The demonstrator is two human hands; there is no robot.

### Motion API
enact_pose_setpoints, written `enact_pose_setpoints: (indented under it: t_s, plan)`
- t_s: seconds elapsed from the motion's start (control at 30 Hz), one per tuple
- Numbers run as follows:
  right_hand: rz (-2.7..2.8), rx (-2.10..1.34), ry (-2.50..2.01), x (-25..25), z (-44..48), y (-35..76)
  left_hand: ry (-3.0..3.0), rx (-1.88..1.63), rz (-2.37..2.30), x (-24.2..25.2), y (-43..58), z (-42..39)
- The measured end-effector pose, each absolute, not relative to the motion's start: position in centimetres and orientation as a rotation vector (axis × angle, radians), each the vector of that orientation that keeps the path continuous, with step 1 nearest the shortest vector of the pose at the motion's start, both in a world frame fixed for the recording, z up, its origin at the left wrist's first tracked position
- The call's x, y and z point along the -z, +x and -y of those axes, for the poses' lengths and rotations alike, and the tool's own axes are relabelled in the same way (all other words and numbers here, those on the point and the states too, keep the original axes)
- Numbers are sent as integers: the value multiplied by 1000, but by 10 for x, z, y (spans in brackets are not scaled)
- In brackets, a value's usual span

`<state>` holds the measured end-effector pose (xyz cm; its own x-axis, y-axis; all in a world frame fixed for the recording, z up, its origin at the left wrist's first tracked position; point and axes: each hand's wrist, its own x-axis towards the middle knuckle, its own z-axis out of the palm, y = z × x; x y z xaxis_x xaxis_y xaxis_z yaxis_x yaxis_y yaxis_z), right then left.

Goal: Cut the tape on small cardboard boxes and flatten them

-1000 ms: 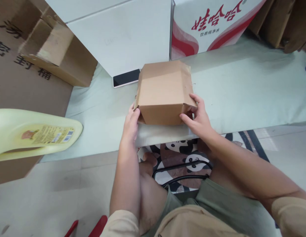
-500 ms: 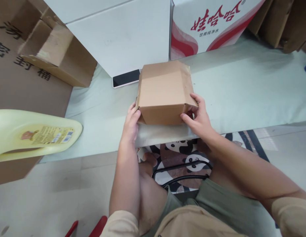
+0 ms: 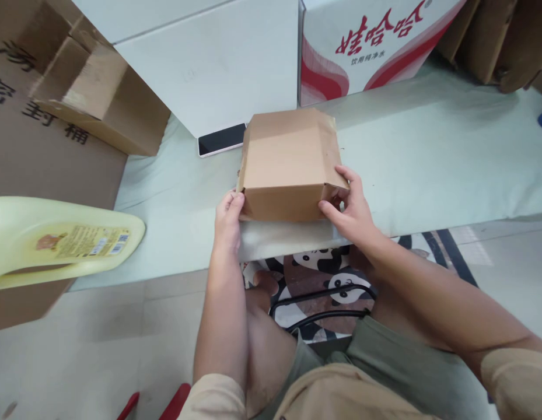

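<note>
A brown cardboard box (image 3: 286, 149) rests on the pale green cloth in front of me, its plain top panel facing up and its side flaps slanting outward. My left hand (image 3: 229, 213) grips the near left corner, thumb on the front and fingers curled round the side. At the near right corner, my right hand (image 3: 348, 204) pinches the side flap, with the thumb in front and the fingers along the side. Some of the fingertips are hidden by the cardboard. Just left of the box's far end lies a phone (image 3: 221, 140) with a dark screen.
Behind stand a large white box (image 3: 218, 64) and a white-and-red printed carton (image 3: 367, 52). Brown cartons (image 3: 108, 99) are stacked at the left, near a pale yellow jug (image 3: 69, 239). The cloth-covered surface (image 3: 428, 157) ends at its front edge above my legs.
My left hand has shifted slightly left and its fingers have moved along the box's left corner, where the side flap sits a little further out. My right hand has hardly moved.
</note>
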<state>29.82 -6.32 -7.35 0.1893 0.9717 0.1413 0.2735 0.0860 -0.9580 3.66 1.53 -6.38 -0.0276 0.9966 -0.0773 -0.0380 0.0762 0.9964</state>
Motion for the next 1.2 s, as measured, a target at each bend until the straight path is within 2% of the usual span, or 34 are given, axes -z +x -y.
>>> enact_pose_setpoints:
  t_s: [1.2]
  plan:
    - [1310, -845, -1458, 68, 63, 297, 773, -1361, -1233, 56, 41, -17]
